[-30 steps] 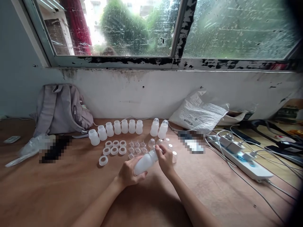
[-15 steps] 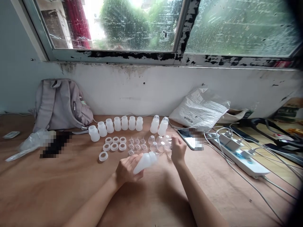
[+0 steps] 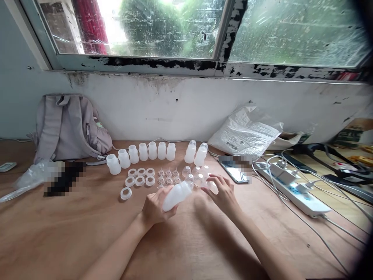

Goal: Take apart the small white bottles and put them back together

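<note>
My left hand (image 3: 159,205) is wrapped round a translucent white baby bottle (image 3: 177,195), tilted with its top up and to the right. A clear nipple (image 3: 189,179) appears at the bottle's top end. My right hand (image 3: 223,194) hovers at the right side of the clear dome caps (image 3: 198,177), its fingers spread around the nearest dome cap (image 3: 213,188); whether they touch it is hard to tell. Left of the caps lie several clear nipples (image 3: 168,180) and white collar rings (image 3: 140,181) in rows.
Behind them stands a curved row of open white bottles (image 3: 143,152), plus two capped bottles (image 3: 200,154). A phone (image 3: 234,170), a power strip (image 3: 305,200) with cables and a silver plastic bag (image 3: 247,130) are at right. A grey backpack (image 3: 67,128) sits at left.
My right hand has gone from closed fingers to spread ones and has lowered slightly by the dome caps. My left hand still holds the bottle, nearly in place. The view has shifted slightly.
</note>
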### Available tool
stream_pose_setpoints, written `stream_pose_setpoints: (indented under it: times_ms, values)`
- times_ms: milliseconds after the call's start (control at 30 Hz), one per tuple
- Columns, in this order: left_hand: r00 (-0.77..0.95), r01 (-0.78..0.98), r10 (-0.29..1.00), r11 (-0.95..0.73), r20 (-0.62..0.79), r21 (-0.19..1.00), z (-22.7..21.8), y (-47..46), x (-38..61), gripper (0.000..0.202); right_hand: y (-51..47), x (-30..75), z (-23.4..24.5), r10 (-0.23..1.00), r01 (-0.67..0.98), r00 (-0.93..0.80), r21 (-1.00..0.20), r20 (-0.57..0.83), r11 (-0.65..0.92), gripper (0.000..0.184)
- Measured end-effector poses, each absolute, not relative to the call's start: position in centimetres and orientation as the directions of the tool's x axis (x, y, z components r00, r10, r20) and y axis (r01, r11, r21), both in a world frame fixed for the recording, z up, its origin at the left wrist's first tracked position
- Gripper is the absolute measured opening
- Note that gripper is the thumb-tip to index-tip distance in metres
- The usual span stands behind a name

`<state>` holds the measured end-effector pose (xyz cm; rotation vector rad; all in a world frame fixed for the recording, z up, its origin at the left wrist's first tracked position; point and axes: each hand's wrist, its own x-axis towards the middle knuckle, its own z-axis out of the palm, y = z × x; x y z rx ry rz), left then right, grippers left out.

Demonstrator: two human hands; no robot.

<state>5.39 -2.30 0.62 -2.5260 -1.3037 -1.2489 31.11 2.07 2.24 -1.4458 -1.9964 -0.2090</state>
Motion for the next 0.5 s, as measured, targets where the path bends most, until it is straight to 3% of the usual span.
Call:
stream_pose_setpoints:
  times_ms: [100, 200, 300, 400, 433, 500]
  values:
    - [0.339, 0.684, 0.676, -0.654, 0.654, 0.322, 0.6, -2.3, 5.5, 0.052, 2.2, 31.2, 0.4, 0.78, 0.93, -0.247, -0.085, 0.575, 0.357, 0.03]
    - [0.33, 0.68, 0.674, -0.655, 0.66, 0.329, 0.6, -2.2, 5.6, 0.053, 2.0, 30.6, 0.5, 0.754, 0.921, -0.262, -0.078, 0.603, 0.383, 0.028]
    - [0.286, 0.698, 0.687, -0.627, 0.668, 0.345, 0.6, -2.2, 5.6, 0.052, 1.4, 28.9, 2.4, 0.753, 0.82, -0.217, -0.302, 0.622, 0.486, 0.024]
    - [0.231, 0.733, 0.716, -0.573, 0.659, 0.366, 0.6, -2.1, 5.8, 0.052, 0.7, 26.2, 4.4, 0.885, 0.602, -0.18, -0.664, 0.429, 0.443, 0.029]
    - [0.225, 0.74, 0.722, -0.563, 0.654, 0.368, 0.6, -2.1, 5.8, 0.052, 0.6, 25.2, 4.8, 0.91, 0.541, -0.184, -0.735, 0.371, 0.409, 0.031]
    - [0.232, 0.737, 0.73, -0.563, 0.643, 0.374, 0.5, -2.1, 5.9, 0.051, 0.5, 23.5, 5.3, 0.914, 0.517, -0.151, -0.759, 0.376, 0.397, 0.03]
